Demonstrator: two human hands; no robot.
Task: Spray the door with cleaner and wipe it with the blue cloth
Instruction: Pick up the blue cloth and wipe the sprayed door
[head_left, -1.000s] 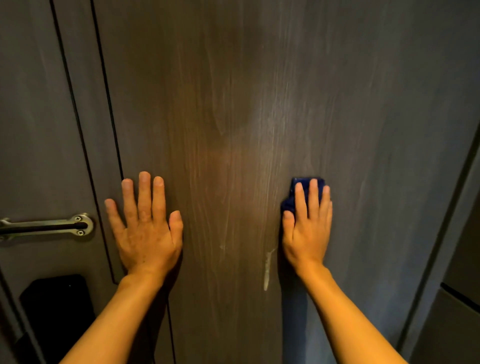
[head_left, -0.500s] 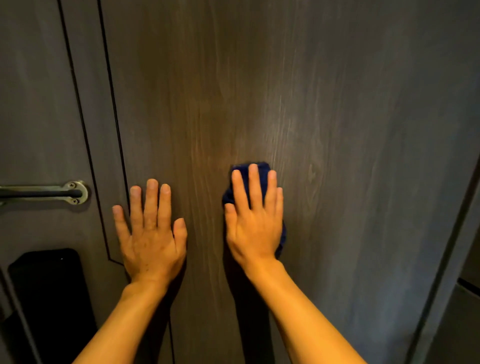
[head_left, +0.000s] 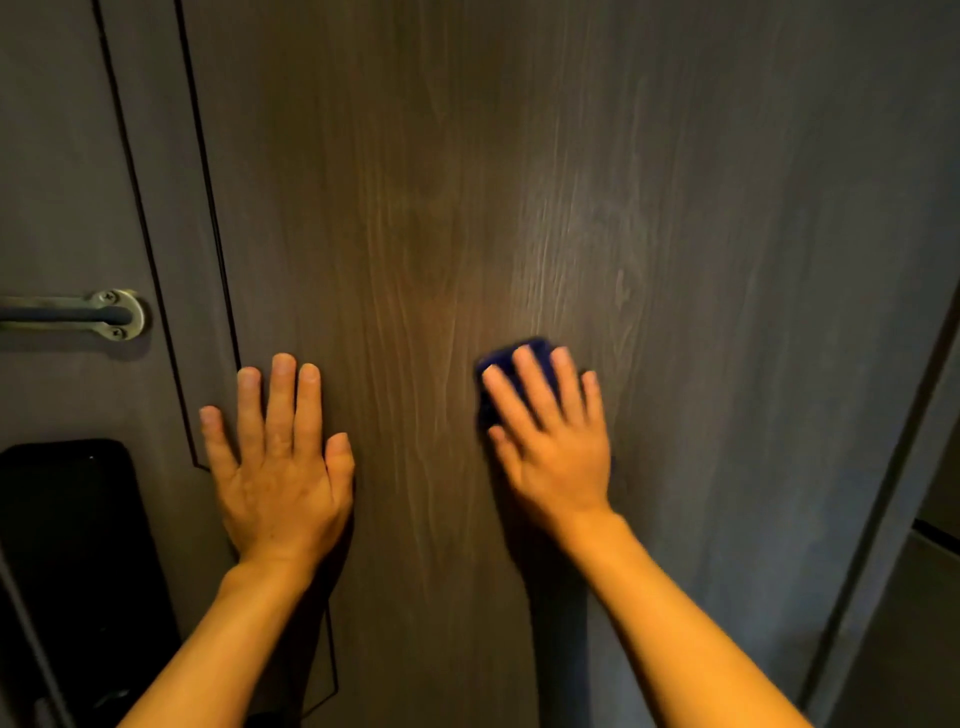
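Both our hands lie flat on the door (head_left: 519, 182): left hand (head_left: 283, 467) empty, fingers spread; right hand (head_left: 553, 441) at three o'clock of it, pressing the blue cloth (head_left: 530, 349) (mostly hidden) under an open palm. With no real grasp, the cloth could slip out and drop.

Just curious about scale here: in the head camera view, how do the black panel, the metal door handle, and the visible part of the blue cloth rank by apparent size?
1. Black rectangular panel, largest, though cut off.
2. Metal door handle, also cut off.
3. Blue cloth, mostly hidden under the right hand.
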